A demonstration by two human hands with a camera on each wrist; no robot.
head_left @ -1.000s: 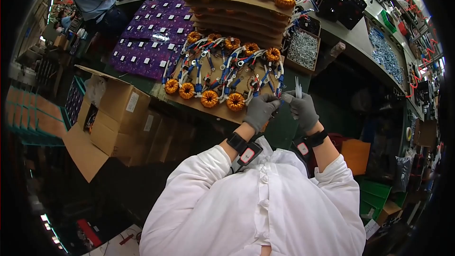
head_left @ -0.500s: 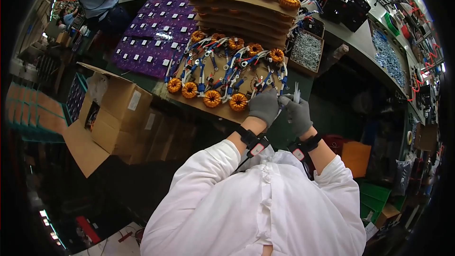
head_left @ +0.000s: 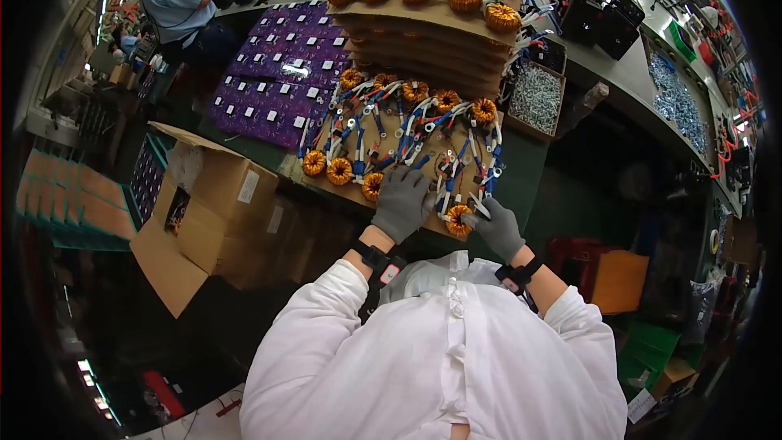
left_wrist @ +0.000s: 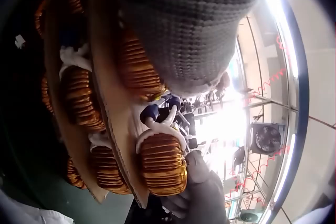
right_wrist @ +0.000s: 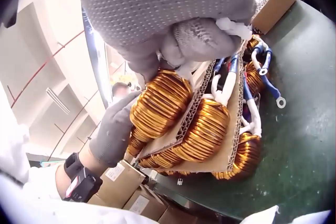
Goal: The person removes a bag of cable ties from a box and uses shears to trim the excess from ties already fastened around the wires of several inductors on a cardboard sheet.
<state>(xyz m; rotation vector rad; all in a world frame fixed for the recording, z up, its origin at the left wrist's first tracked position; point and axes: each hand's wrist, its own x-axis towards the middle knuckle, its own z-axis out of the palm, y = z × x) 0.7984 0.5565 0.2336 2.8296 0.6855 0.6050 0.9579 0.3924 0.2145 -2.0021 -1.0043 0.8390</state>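
My gloved left hand (head_left: pixel 401 202) lies over the front row of copper-wound ring coils, its fingers extended across one coil and its leads. In the left wrist view, the grey glove (left_wrist: pixel 184 35) partly covers that coil (left_wrist: pixel 137 69). At the board's front right corner sits another coil (head_left: pixel 459 220) with white and blue leads. My right hand (head_left: pixel 498 231) is right beside this coil, fingers curled round thin white strips (head_left: pixel 481 209). In the right wrist view, white ends (right_wrist: pixel 233 27) stick out past its fingers, close above the coil (right_wrist: pixel 161 103).
Behind the front cardboard sheet rises a stack of cardboard layers (head_left: pixel 423 45) bearing more coils. A box of small metal parts (head_left: pixel 535 98) stands right of it. Purple sheets (head_left: pixel 277 73) lie at left, above an open carton (head_left: pixel 236 204). Another person (head_left: pixel 175 0) works at the far left.
My hands were together at the board's right front edge; they have parted. The left moved left onto the coils, the right slightly down. A coil now shows at the corner between them.
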